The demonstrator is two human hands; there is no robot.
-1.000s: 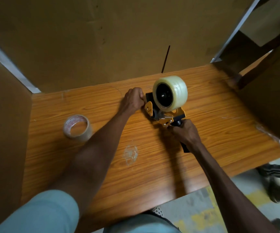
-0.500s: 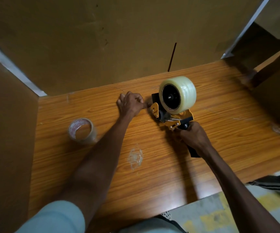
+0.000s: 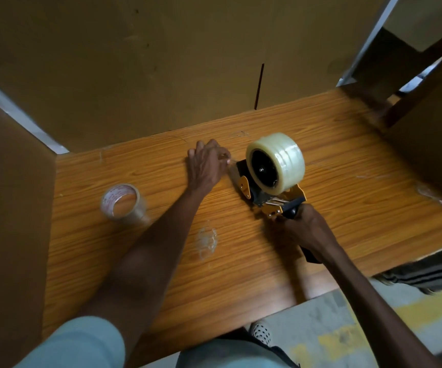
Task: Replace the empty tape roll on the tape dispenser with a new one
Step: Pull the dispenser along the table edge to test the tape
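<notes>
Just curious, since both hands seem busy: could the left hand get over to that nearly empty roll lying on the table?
Probably yes. The left hand pinches the tape end by the dispenser, and the empty roll lies apart on the table beside that forearm, with nothing between. It would have to let go first.

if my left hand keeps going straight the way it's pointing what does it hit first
Probably nothing on the table: the left hand points away from you, with bare wood ahead, so the cardboard wall comes first. The tape dispenser sits to its right, seemingly off that line, though depth is unclear.
</notes>
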